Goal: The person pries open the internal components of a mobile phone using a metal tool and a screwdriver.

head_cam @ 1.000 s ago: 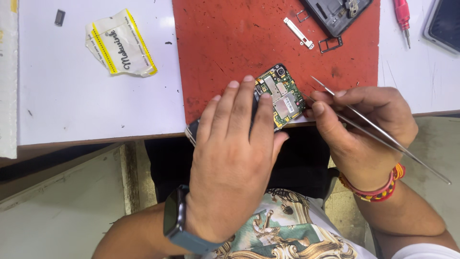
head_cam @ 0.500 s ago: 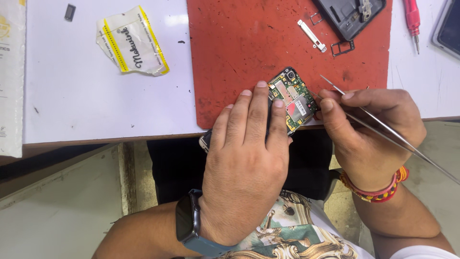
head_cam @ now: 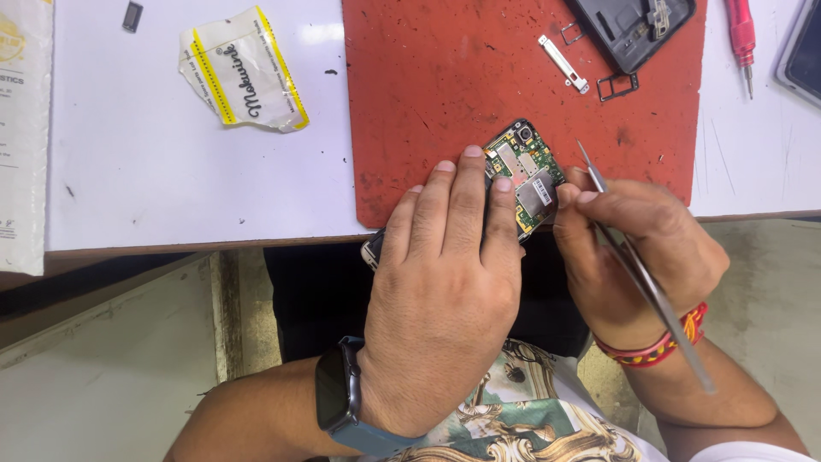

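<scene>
While the left hand [head_cam: 445, 299] pins the opened phone [head_cam: 522, 178] flat at the near edge of the red mat [head_cam: 445, 85], keeping it steady, the right hand [head_cam: 637, 248] pinches metal tweezers [head_cam: 646, 274] closed, tips beside the circuit board.

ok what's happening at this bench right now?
A person has an opened phone, circuit board exposed, at the near edge of a red mat. The left hand pins it down; the right hand holds metal tweezers beside the board. A dark back cover and red screwdriver lie farther back.
</scene>
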